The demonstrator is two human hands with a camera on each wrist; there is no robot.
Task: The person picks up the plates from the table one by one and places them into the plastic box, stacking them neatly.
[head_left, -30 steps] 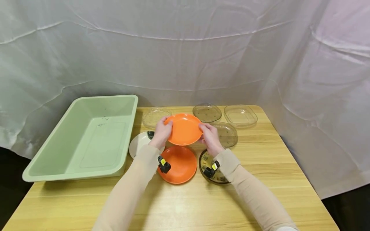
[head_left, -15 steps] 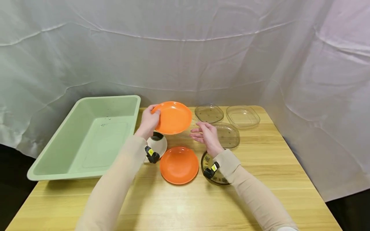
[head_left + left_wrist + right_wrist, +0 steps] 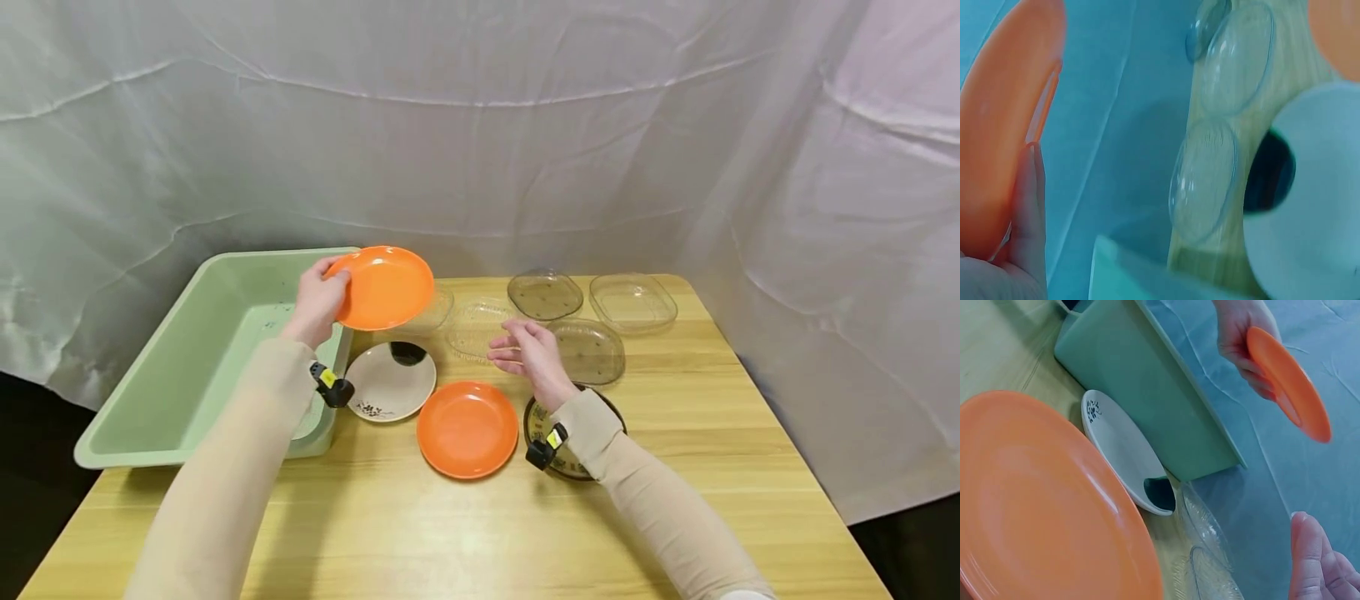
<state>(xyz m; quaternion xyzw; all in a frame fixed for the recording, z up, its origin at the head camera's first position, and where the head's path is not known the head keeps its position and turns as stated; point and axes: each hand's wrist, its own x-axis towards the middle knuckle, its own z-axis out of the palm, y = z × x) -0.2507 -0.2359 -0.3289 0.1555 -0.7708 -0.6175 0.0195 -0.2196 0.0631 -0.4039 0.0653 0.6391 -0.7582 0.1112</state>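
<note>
My left hand (image 3: 318, 304) grips an orange plate (image 3: 386, 288) by its left edge, thumb on top, holding it above the table beside the green basin's right rim. In the left wrist view the plate (image 3: 1004, 119) is tilted, its underside showing. My right hand (image 3: 531, 357) holds nothing; its fingers are loosely extended over the clear and smoky plates. A second orange plate (image 3: 467, 430) lies on the table between the forearms. To its left sits a white plate (image 3: 390, 387) with a black patch and a small dark floral print.
The deep green basin (image 3: 187, 358) stands at the left. Clear dishes (image 3: 630, 302) and smoky ones (image 3: 546, 293) lie towards the table's back edge. A dark-rimmed patterned dish (image 3: 573, 467) is partly hidden under the right wrist. A grey curtain (image 3: 480, 167) hangs behind.
Both hands held the orange plate a second ago. My right hand has let go and stays nearly in place, while my left hand has carried the plate left towards the basin.
</note>
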